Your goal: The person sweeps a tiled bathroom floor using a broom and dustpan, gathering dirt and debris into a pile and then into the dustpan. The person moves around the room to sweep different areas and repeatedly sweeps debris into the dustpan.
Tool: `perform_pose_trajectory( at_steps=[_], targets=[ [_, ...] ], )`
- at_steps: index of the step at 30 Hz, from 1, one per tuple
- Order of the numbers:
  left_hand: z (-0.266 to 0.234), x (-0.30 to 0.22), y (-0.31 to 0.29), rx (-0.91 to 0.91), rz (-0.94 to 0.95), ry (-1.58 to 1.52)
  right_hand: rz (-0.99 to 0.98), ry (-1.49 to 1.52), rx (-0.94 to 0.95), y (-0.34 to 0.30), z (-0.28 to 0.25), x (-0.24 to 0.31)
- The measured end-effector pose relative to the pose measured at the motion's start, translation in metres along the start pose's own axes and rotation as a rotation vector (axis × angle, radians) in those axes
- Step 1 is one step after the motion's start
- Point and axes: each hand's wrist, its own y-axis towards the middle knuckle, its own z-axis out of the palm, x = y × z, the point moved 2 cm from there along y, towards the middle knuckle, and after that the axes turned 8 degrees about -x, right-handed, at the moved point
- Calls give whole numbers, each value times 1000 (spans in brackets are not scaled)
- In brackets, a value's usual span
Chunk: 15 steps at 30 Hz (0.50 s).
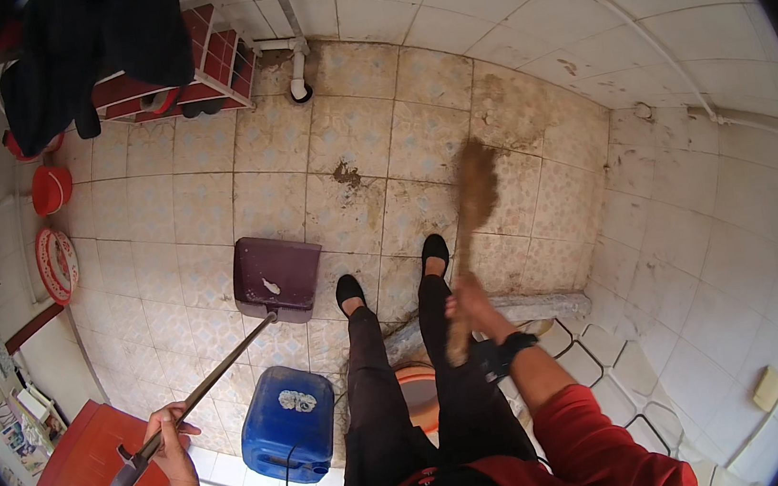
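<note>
My left hand (172,442) is closed round the long metal handle of a purple dustpan (288,266). The pan lies on the tiled floor left of my feet, with a pale scrap in it. In my right hand (475,306) is a brown broom (476,185), gripped by its handle. Its bristle end, smeared by motion, is at the floor ahead of my right foot. A small patch of dark dirt (346,175) lies on the tiles between the dustpan and the far wall, left of the broom's bristles.
A blue plastic jerrycan (282,438) stands near my left leg. An orange basin (418,384) sits between my legs. Along the left are a red bucket (51,189) and a red-rimmed basin (44,268). A shoe rack (220,61) and a white drainpipe (298,73) stand at the far wall.
</note>
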Motion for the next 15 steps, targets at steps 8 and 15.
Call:
perform_pose_trajectory(
  at_steps=[8, 15],
  targets=[
    [-43, 33, 31, 21, 54, 19, -71, -98, 204, -91, 157, -32],
    [-56, 71, 56, 20, 49, 35, -60, 125, 284, -124, 68, -40]
  ],
)
